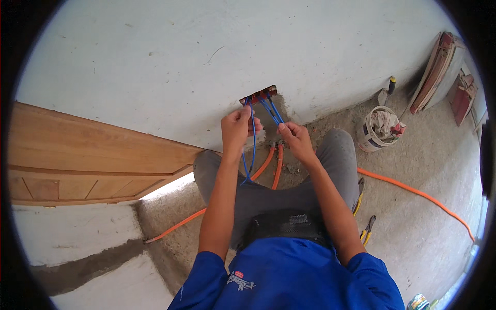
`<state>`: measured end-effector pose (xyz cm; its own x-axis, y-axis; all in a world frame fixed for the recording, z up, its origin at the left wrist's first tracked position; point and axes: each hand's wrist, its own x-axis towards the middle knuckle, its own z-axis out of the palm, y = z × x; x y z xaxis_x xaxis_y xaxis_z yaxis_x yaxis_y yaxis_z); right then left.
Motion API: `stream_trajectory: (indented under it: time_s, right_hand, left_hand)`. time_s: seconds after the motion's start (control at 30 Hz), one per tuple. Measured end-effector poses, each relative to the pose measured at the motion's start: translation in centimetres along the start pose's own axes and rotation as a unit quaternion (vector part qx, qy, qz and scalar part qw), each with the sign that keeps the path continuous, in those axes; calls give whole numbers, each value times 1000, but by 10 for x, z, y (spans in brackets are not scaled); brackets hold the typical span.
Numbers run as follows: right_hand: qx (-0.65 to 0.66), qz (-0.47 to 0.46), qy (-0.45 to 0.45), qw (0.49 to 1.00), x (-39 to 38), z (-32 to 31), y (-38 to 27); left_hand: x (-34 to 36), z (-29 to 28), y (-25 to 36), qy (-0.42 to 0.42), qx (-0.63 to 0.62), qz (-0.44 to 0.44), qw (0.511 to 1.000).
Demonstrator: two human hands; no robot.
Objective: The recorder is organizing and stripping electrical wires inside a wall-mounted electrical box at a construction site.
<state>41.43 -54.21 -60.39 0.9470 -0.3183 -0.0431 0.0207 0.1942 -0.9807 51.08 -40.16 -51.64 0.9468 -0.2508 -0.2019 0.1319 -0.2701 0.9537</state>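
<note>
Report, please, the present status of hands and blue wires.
Right hand pinching blue wires; left hand at blue strand, grip unclear. Wires emerge from wall opening. Orange conduits below, not blocking it.

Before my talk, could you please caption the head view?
Left hand and right hand hold blue electrical wires at wall opening.

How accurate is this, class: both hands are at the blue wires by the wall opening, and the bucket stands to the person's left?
Not quite: the bucket stands to the person's right, as the head view shows. The left hand and right hand are indeed at the blue wires by the wall opening.
</note>
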Motion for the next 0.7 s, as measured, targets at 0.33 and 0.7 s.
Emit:
stream_trajectory:
  time_s: [0.33,0.7]
  right_hand:
    - [1,0,-14,1000,4,-5,-2]
    - [-46,-12,-9,999,11,-15,8]
  left_hand:
    - [-12,3,-28,-116,-361,-104,919]
    - [-10,25,-30,-67,-213,-10,975]
